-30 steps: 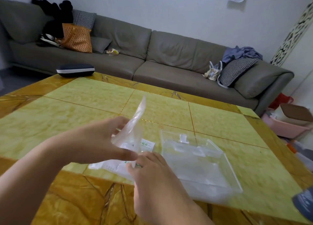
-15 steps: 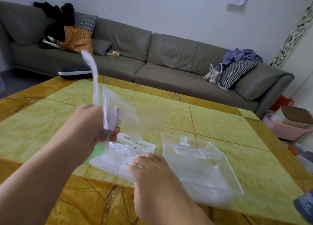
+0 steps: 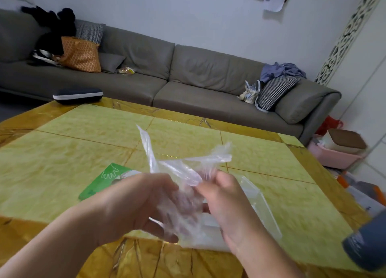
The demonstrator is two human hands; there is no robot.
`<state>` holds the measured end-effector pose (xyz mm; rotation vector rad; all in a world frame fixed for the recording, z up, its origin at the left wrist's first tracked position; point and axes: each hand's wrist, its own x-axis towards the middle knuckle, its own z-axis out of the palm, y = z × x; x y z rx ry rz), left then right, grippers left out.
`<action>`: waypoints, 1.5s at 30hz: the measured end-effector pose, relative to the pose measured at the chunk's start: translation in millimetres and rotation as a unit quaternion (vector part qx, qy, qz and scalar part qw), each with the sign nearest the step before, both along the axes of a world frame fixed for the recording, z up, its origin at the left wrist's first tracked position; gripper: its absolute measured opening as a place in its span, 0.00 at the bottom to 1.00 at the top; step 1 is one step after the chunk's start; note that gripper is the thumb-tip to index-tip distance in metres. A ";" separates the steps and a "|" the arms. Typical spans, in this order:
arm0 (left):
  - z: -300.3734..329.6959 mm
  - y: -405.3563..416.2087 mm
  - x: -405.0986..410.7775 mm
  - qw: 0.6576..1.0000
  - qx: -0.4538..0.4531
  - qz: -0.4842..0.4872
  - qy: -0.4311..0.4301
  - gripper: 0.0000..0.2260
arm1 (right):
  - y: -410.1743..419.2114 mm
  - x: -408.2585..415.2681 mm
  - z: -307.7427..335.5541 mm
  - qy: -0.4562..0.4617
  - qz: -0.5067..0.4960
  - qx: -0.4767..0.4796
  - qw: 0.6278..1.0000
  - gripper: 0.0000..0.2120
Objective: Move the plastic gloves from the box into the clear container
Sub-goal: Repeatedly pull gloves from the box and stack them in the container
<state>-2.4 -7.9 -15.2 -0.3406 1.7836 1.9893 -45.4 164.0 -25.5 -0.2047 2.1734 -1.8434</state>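
A: Head view, centre of frame: thin crumpled clear plastic gloves (image 3: 183, 179), bunched and raised above the yellow-green marble-patterned table (image 3: 62, 152), loose ends sticking toward upper centre and right.

B: Left hand (image 3: 135, 202), lower centre-left: curled around the bunch from the left, thumb on top, fingers wrapped beneath, film pressed against the palm.

A: Right hand (image 3: 225, 202), lower centre-right: thumb and fingertips pinched onto the same film from the right. Both hands closed on the gloves, nearly touching through the plastic.

B: Flat green-and-white cardboard box (image 3: 104, 179) printed with a glove outline, left of centre on the table, partly hidden behind the left hand.

A: Shallow clear rectangular plastic container (image 3: 263, 210), right of centre, mostly hidden behind the right hand; contents hard to make out, possibly some whitish film inside.

B: Gloves above the gap between box and container, inside neither.

A: Upper frame: long grey sofa (image 3: 188, 75) beyond the table's far edge.
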 end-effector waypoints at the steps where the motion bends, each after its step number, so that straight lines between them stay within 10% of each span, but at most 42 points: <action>1: -1.8 4.1 0.4 1.000 0.002 -0.019 -0.007 0.15 | 1.4 -2.8 -3.7 0.011 -0.017 0.009 1.000 0.14; 8: -7.0 -7.1 3.7 0.997 -0.050 0.019 0.060 0.13 | 25.5 -19.3 -0.7 0.064 -0.117 0.037 0.990 0.12; 14: -12.3 12.7 1.0 0.983 -0.090 0.117 0.110 0.05 | 33.3 -19.1 4.8 -0.008 -0.010 0.056 0.998 0.08; 25: -17.4 29.9 -3.8 0.941 0.195 0.273 0.041 0.10 | 29.0 -15.2 8.5 -0.132 0.009 -0.112 0.985 0.16; 35: -23.6 35.5 3.6 0.972 0.052 0.216 0.071 0.07 | 42.2 -11.7 19.2 -0.089 0.104 -0.006 0.991 0.10; 45: -21.0 25.7 -5.4 0.933 0.154 0.312 0.089 0.12 | 48.7 -24.6 12.1 -0.056 0.003 -0.045 0.997 0.06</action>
